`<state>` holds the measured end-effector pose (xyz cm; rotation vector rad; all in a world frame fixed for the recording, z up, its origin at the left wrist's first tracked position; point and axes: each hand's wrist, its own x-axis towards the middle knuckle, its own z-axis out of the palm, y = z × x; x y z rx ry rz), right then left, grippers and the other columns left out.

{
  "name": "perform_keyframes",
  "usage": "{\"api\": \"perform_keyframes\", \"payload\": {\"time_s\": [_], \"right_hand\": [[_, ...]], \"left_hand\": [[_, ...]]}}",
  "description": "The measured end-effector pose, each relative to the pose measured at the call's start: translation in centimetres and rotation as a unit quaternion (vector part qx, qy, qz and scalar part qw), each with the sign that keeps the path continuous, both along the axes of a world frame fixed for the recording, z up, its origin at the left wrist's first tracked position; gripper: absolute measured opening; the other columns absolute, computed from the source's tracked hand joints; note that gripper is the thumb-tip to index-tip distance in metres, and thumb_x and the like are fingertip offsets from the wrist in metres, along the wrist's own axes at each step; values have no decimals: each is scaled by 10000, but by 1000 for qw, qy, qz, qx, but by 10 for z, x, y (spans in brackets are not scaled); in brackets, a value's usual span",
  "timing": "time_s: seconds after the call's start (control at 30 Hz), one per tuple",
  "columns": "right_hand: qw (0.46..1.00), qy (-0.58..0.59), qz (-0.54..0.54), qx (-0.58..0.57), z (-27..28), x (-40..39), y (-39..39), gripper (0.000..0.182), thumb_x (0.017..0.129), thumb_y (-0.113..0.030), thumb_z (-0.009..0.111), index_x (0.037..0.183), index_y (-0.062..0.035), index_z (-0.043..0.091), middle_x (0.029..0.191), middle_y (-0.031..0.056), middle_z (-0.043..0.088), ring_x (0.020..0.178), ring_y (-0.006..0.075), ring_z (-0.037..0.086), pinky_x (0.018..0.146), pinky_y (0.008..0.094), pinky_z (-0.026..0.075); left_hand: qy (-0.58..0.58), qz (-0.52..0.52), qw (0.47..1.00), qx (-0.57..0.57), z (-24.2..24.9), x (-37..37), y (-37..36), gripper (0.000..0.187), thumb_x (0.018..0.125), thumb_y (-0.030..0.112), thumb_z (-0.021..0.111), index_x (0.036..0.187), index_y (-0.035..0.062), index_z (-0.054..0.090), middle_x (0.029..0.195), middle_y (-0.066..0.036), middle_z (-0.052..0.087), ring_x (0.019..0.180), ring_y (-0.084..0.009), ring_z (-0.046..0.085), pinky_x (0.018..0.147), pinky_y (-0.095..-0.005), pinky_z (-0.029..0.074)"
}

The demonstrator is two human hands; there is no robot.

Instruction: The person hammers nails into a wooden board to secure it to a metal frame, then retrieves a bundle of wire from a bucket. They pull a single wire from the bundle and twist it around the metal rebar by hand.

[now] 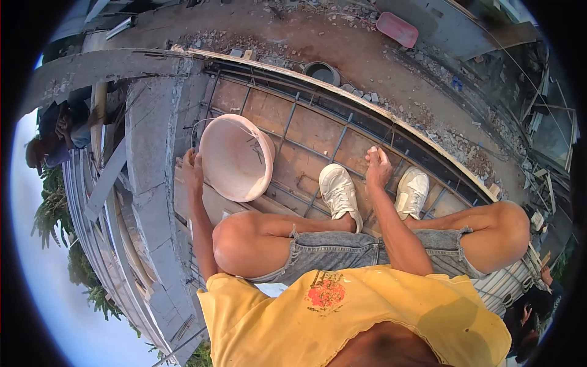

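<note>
A pale pinkish bucket [235,159] stands tilted on the left, its open mouth facing me, with dark marks on its inner wall. My left hand [192,171] is at the bucket's left side, its fingers closed at the thin wire handle [194,127]. My right hand [378,168] hangs over the rebar grid [290,119], between my two pale shoes. Its fingers are curled together, with a small pale spot at the tips; what they hold, if anything, is too small to name. Boards [312,128] lie beneath the steel bars.
A long timber edge [367,113] borders the rebar. Beyond it are a dark round tub [322,73], rubble, and a red tray-like container [397,29]. A concrete wall [147,140] rises at left. Other people are at the far left [61,128] and lower right [532,312].
</note>
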<state>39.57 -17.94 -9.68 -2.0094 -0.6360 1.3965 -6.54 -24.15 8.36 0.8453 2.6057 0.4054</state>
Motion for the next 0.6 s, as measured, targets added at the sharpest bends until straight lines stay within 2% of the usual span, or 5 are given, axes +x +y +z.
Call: {"api": "perform_keyframes", "payload": {"time_s": [0.23,0.33,0.43,0.53,0.6], "right_hand": [[971,195,-63,-120,-22,16,8,468,974,-341,632,1335,-46,587,1148,55,674,1053,131,598,879,335,464],[981,88,105,-138,7,34,17,565,970,-303,627,1424,-4,474,1370,148,570,1254,231,533,1050,400,397],[980,138,123,-68,130,53,26,786,954,-225,630,1538,55,184,1560,223,322,1360,278,442,1105,406,373],[900,365,210,118,259,126,53,702,992,-224,601,1541,-4,224,1497,183,408,1276,242,513,1040,371,448],[814,434,244,299,327,206,65,645,1010,-248,579,1540,-55,265,1445,117,466,1216,214,548,1016,370,469]], "left_hand": [[-74,-24,995,67,23,12,-3,438,995,228,550,1356,-21,544,1241,-151,643,1164,-236,592,1023,-344,432],[-95,-19,989,108,47,28,14,425,989,236,595,1299,-53,564,1069,-111,674,992,-164,625,934,-315,478],[-141,-126,980,54,79,38,40,473,969,260,613,1358,2,537,934,-70,664,903,-152,626,880,-308,477],[-207,-211,955,-8,101,42,74,373,956,131,637,1312,38,581,771,27,498,717,-75,473,725,-243,418],[-209,-246,942,-91,115,58,104,358,964,131,623,1312,53,588,787,23,480,752,-81,468,726,-255,418]]}}
